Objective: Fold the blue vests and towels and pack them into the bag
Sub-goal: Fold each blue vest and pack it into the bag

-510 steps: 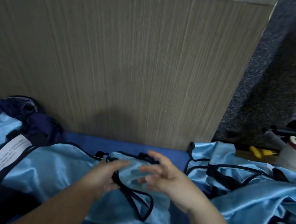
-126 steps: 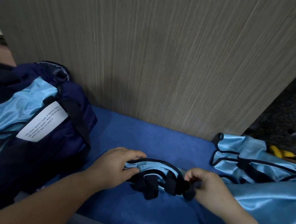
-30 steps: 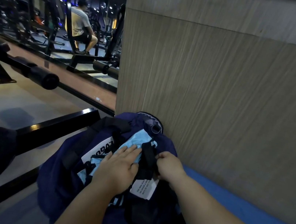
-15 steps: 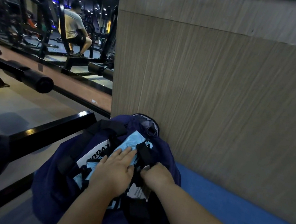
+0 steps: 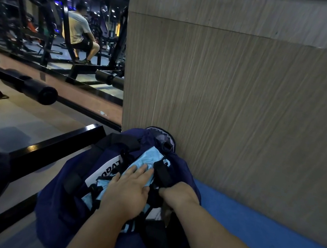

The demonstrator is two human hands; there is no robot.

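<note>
Head view: left hand [image 5: 127,190] lies flat, palm down, fingers straight and close together. It presses on the light-blue vest [image 5: 150,157] in the open mouth of the bag [image 5: 55,203]. Right hand [image 5: 179,194] is just beside it, knuckles up. Its fingers curl down into the bag and are hidden, so I cannot tell what they hold, if anything.

A black strap [image 5: 163,172] runs from the right hand up across the vest, just right of the left fingertips. A white label [image 5: 106,168] with black letters shows left of the left hand, partly covered by straps and vest. More light-blue cloth shows under the left wrist.

The bag is navy and crumpled. It sits at the left end of the blue counter [image 5: 269,235], its far side against the wood-grain panel [image 5: 244,114].

A black metal bar [image 5: 53,145] runs diagonally on the floor left of the bag. Farther left is a black roller pad [image 5: 40,91]. Well back, a person [image 5: 79,28] sits on a gym machine, back to the camera, with ceiling lights above.
</note>
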